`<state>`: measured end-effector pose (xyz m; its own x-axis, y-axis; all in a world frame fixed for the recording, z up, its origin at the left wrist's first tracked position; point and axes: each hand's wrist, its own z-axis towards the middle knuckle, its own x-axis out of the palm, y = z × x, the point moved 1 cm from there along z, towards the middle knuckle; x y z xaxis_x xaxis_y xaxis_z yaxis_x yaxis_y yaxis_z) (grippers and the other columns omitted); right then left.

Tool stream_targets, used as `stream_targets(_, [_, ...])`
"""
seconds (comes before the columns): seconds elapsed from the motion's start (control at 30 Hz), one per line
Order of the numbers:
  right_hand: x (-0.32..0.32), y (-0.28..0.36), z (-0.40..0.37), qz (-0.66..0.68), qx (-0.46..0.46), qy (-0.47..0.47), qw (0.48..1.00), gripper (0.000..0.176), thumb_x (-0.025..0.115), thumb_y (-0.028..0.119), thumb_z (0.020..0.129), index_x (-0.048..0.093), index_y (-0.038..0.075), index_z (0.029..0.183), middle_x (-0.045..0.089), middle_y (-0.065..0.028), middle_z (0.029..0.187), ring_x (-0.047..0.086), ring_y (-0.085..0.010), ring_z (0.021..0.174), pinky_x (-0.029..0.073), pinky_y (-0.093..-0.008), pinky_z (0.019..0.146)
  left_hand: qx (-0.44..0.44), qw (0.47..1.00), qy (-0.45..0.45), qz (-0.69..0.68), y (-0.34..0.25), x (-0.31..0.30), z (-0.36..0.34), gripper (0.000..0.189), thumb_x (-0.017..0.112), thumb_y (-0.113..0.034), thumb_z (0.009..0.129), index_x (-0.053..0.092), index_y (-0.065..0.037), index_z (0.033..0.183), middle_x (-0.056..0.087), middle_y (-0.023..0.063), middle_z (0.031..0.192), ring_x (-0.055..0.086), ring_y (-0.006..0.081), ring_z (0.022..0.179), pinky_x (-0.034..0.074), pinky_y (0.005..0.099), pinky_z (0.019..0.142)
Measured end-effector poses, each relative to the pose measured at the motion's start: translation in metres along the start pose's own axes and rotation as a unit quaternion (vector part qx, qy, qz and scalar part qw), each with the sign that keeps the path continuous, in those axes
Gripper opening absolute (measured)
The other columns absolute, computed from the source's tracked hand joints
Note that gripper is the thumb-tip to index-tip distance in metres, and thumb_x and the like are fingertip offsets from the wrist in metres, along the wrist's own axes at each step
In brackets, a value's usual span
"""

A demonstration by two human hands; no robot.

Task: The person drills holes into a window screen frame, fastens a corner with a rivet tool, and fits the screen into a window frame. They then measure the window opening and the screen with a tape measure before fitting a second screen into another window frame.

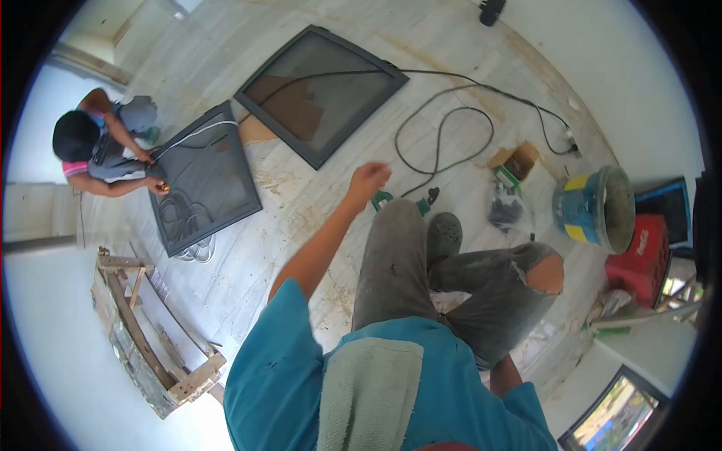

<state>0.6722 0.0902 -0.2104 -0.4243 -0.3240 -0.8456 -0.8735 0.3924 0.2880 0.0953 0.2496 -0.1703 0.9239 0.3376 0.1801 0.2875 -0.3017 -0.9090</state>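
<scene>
My left hand [368, 183] is raised over the floor beside my left knee, fingers loosely bent and a little blurred, with nothing seen in it. Just below it is a green tool [381, 200], partly hidden behind my knee, with a black part [429, 200] showing on the knee's other side. A black cord [439, 154] runs from there in a loop across the floor. Of my right arm only part of the forearm [505, 376] shows below my thigh; the hand is hidden. Ahead lies a dark-framed mesh panel [353, 143].
Another person [105, 143] crouches at the left, hands on a second framed panel [244, 177]. A wooden frame [184, 387] stands lower left. To the right are a cardboard box [535, 155], a plastic bag [511, 210], a paint-stained bucket [594, 210] and a red crate [639, 259].
</scene>
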Motion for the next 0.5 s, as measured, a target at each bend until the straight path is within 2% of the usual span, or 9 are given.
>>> stream_targets(0.07, [0.0, 0.004, 0.005, -0.011, -0.009, 0.001, 1.0, 0.041, 0.066, 0.018, 0.073, 0.054, 0.002, 0.109, 0.059, -0.0117, 0.098, 0.06, -0.0226, 0.088, 0.049, -0.0329, 0.072, 0.066, 0.991, -0.076, 0.093, 0.044, 0.009, -0.057, 0.028, 0.062, -0.021, 0.086, 0.059, -0.002, 0.106, 0.064, 0.0069, 0.095, 0.059, 0.0142, 0.087, 0.046, 0.0268, 0.076])
stream_targets(0.1, [0.0, 0.005, 0.009, -0.019, -0.016, 0.002, 1.0, 0.041, 0.066, 0.018, 0.073, 0.053, 0.002, 0.109, 0.059, -0.0117, 0.098, 0.06, -0.0227, 0.088, 0.049, -0.033, 0.072, 0.066, 0.989, -0.108, 0.081, 0.05, 0.015, -0.088, 0.029, 0.062, -0.021, 0.085, 0.058, -0.001, 0.106, 0.064, 0.0071, 0.096, 0.059, 0.0144, 0.089, 0.046, 0.0278, 0.077])
stream_targets(0.2, [0.008, 0.022, 0.025, -0.046, -0.055, 0.01, 0.997, 0.041, 0.066, 0.018, 0.073, 0.053, 0.002, 0.109, 0.059, -0.012, 0.098, 0.06, -0.023, 0.089, 0.049, -0.0332, 0.072, 0.091, 0.973, -0.188, 0.1, 0.047, 0.024, -0.154, 0.027, 0.062, -0.016, 0.085, 0.057, -0.001, 0.107, 0.063, 0.0085, 0.096, 0.06, 0.0164, 0.088, 0.047, 0.0292, 0.081])
stream_targets(0.27, [0.018, 0.035, 0.043, -0.07, -0.087, 0.019, 0.994, 0.041, 0.066, 0.018, 0.073, 0.053, 0.002, 0.109, 0.059, -0.0121, 0.099, 0.06, -0.0232, 0.089, 0.05, -0.0334, 0.072, 0.112, 0.965, -0.19, 0.144, 0.05, 0.02, -0.169, 0.028, 0.063, -0.016, 0.084, 0.056, -0.002, 0.108, 0.062, 0.0095, 0.1, 0.058, 0.0174, 0.093, 0.044, 0.0314, 0.085])
stream_targets(0.3, [0.025, 0.047, 0.055, -0.084, -0.111, 0.025, 0.99, 0.041, 0.066, 0.018, 0.073, 0.053, 0.002, 0.109, 0.059, -0.0122, 0.099, 0.06, -0.0233, 0.089, 0.05, -0.0335, 0.072, 0.13, 0.944, -0.198, 0.228, 0.038, 0.019, -0.173, 0.028, 0.063, -0.015, 0.084, 0.057, -0.003, 0.108, 0.061, 0.0099, 0.102, 0.056, 0.0199, 0.097, 0.042, 0.0331, 0.088])
stream_targets(0.37, [0.041, 0.066, 0.079, -0.11, -0.143, 0.038, 0.983, 0.041, 0.066, 0.018, 0.073, 0.053, 0.002, 0.109, 0.059, -0.0123, 0.099, 0.06, -0.0235, 0.089, 0.05, -0.0337, 0.073, 0.201, 0.916, -0.17, 0.302, 0.021, 0.014, -0.17, 0.029, 0.063, -0.016, 0.083, 0.057, -0.003, 0.108, 0.058, 0.011, 0.103, 0.055, 0.0251, 0.098, 0.041, 0.0348, 0.087])
stream_targets(0.43, [0.051, 0.095, 0.105, -0.138, -0.168, 0.054, 0.975, 0.041, 0.066, 0.018, 0.073, 0.053, 0.002, 0.109, 0.059, -0.0125, 0.099, 0.06, -0.0237, 0.09, 0.05, -0.0339, 0.073, 0.265, 0.895, -0.102, 0.344, 0.002, 0.018, -0.165, 0.028, 0.062, -0.012, 0.082, 0.055, 0.0, 0.107, 0.057, 0.014, 0.104, 0.054, 0.0295, 0.098, 0.041, 0.0369, 0.088])
stream_targets(0.47, [0.053, 0.098, 0.118, -0.149, -0.162, 0.059, 0.974, 0.041, 0.066, 0.018, 0.073, 0.053, 0.002, 0.109, 0.059, -0.0125, 0.099, 0.06, -0.0238, 0.09, 0.05, -0.034, 0.073, 0.304, 0.862, -0.036, 0.403, -0.011, 0.029, -0.162, 0.027, 0.062, -0.009, 0.082, 0.055, 0.0, 0.107, 0.057, 0.0149, 0.104, 0.054, 0.0323, 0.097, 0.041, 0.0387, 0.087])
stream_targets(0.5, [0.057, 0.108, 0.131, -0.16, -0.17, 0.066, 0.97, 0.041, 0.066, 0.018, 0.073, 0.053, 0.002, 0.109, 0.059, -0.0126, 0.1, 0.06, -0.0239, 0.09, 0.05, -0.0341, 0.073, 0.306, 0.858, -0.012, 0.413, -0.01, 0.035, -0.163, 0.027, 0.062, -0.008, 0.081, 0.055, 0.0, 0.106, 0.057, 0.0152, 0.103, 0.053, 0.033, 0.097, 0.041, 0.0394, 0.087])
